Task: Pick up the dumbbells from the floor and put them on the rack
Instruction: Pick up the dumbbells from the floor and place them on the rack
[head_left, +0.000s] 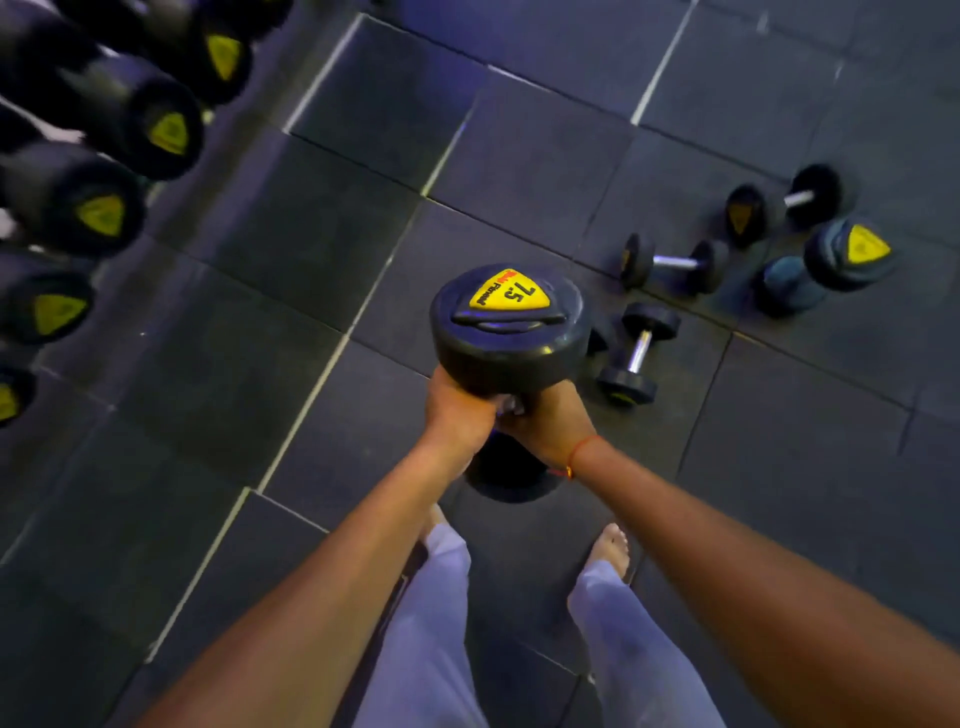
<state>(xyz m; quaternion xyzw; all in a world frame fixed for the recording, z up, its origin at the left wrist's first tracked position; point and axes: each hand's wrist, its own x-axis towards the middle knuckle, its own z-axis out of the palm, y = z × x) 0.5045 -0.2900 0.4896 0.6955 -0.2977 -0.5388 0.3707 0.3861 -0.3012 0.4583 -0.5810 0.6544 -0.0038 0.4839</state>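
Observation:
A black dumbbell (511, 332) with a yellow "7.5" label is held upright in mid-air at the centre of the head view. My left hand (460, 415) and my right hand (545, 423) both grip its handle, which they hide; its lower head shows below them. The rack (78, 208) runs along the left edge, holding several black dumbbells with yellow end labels. Several more dumbbells lie on the floor to the right: a small one (636, 356), another small one (672, 262), a third (784, 202) and a larger one (831, 262).
The floor is dark rubber tile (311, 244) with pale seams. My bare feet (613, 545) and light trouser legs stand below the held dumbbell. Open floor lies between me and the rack.

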